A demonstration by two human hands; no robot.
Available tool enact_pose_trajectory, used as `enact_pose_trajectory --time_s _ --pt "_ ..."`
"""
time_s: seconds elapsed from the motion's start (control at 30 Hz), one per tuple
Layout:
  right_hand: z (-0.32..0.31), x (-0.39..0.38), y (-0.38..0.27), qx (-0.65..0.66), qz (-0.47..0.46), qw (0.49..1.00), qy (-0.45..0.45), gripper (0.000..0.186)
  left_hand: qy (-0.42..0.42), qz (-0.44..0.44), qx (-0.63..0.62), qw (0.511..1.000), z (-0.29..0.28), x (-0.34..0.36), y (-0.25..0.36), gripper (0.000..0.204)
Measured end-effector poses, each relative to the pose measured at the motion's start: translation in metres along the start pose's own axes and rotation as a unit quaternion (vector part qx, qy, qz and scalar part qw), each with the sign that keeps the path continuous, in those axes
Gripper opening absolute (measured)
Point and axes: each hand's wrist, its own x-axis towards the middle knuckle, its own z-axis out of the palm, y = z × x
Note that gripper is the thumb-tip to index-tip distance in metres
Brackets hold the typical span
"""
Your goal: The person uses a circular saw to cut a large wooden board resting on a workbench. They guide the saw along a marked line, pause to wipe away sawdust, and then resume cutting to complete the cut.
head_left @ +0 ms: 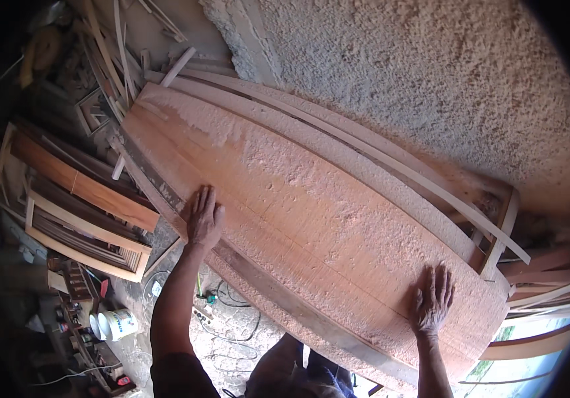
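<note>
A wide, long wooden panel (278,229) lies across a workbench (278,286), running from the upper left to the lower right. Patches of pale sawdust (285,162) coat much of its surface, thickest along the far side. My left hand (204,219) rests flat on the panel's near edge, left of the middle, with its fingers pointing away from me. Toward the right end my right hand (433,300) lies palm down on the wood, fingers slightly spread. Neither hand grips anything.
Long wood strips (391,159) lie behind the panel, below a rough plastered wall (418,73). Wooden frames (86,242) stack at left. White buckets (118,324) and a dark cable (242,337) are on the floor. More curved boards (537,341) stand at the right.
</note>
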Motion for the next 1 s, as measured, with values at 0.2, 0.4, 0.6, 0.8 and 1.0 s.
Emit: enact_pose_trajectory --time_s 0.2,0.4,0.6,0.8,1.0 --pt "0.005 0.001 0.002 -0.015 -0.022 1.0 0.012 0.064 0.078 -0.103 0.024 0.991 0.024 0.036 -0.09 0.064" --pt "-0.001 0.003 0.0 -0.082 -0.039 0.996 0.004 0.063 0.102 -0.083 -0.006 0.991 0.02 0.039 -0.075 0.062" --pt "-0.009 0.039 -0.053 -0.008 -0.276 0.956 0.102 0.051 0.101 -0.086 -0.045 0.99 0.003 0.037 -0.076 0.064" --pt "0.007 0.121 -0.235 0.087 -0.402 0.908 0.081 0.048 0.073 -0.08 -0.074 0.991 -0.003 0.039 -0.076 0.063" --pt "0.006 0.218 -0.407 0.025 -0.44 0.897 -0.031 0.05 0.004 -0.058 -0.201 0.978 -0.017 0.034 -0.085 0.067"
